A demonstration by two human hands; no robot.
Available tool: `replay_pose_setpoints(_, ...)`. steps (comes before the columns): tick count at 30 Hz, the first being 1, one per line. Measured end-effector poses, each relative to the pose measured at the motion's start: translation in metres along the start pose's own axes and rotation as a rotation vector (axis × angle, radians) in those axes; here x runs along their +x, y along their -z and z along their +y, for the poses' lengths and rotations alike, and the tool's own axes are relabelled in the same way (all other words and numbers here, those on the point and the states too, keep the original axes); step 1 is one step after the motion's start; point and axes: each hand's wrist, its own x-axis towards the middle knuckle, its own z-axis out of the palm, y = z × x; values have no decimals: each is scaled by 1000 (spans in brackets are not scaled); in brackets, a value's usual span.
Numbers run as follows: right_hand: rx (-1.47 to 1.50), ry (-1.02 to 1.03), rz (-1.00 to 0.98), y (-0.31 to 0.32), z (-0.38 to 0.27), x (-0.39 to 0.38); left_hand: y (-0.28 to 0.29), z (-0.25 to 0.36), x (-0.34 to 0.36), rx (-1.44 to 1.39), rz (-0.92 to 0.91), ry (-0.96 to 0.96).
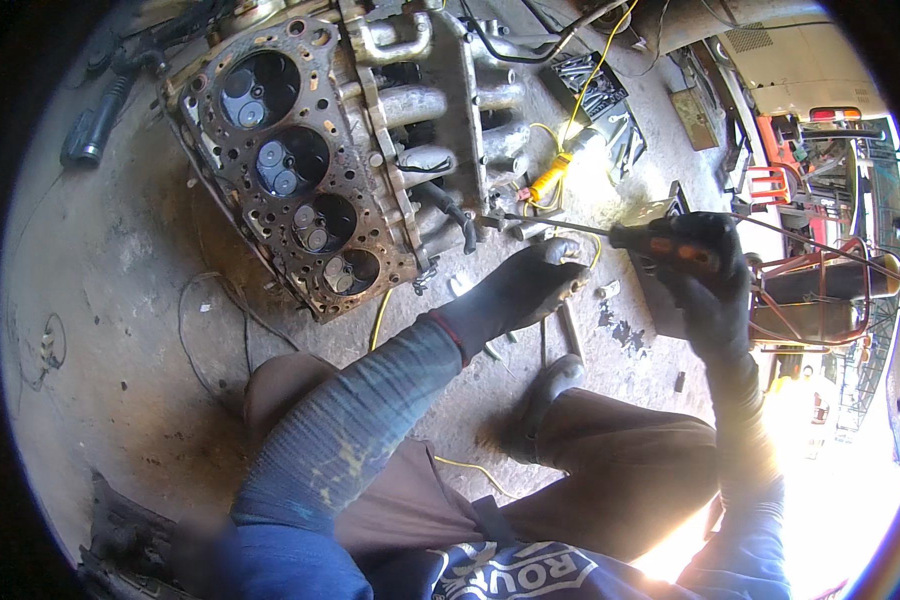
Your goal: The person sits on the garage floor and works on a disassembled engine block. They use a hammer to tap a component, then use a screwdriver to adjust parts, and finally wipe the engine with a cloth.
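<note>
Fingers of your right hand (712, 290), in a dark glove, were wrapped around the black-and-orange handle of a long-shafted screwdriver (627, 237), its thin shaft jutting out past the grip toward your left. The handle lay across the palm, and the far end of the shaft reached the edge of the silver manifold (457, 110), near a short black hose (448, 207); whether the tip touched metal could not be told.

Your left hand (535, 288), also gloved, was poised just below the shaft in the view, apart from the handle, its fingers (560, 250) bent and partly spread. Whether they pinched anything small could not be told.

To your left stood the engine block (270, 215), its rust-brown face pierced by four round bores in a row. Beyond your hands, a yellow work lamp (550, 178) glowed on the concrete floor (120, 340), close to a dark tray (622, 97) of metal tools. Your boot (555, 385) was planted below your left hand, near a wooden-looking handle (572, 330).
</note>
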Motion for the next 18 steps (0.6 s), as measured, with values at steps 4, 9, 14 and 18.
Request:
replay_pose_setpoints(4, 303, -189, -34, 45, 39, 1, -13, 0, -3, -745, 68, 149)
replay_pose_setpoints(9, 653, -378, -89, 51, 137, -13, -43, -23, -1, -653, 460, 323)
replay_pose_setpoints(14, 973, -384, -471, 24, 224, -14, -53, -42, -13, -655, 647, 254)
replay_pose_setpoints(18, 494, -324, -620, -17, 234, -11, -58, -43, -20, -488, 763, 234)
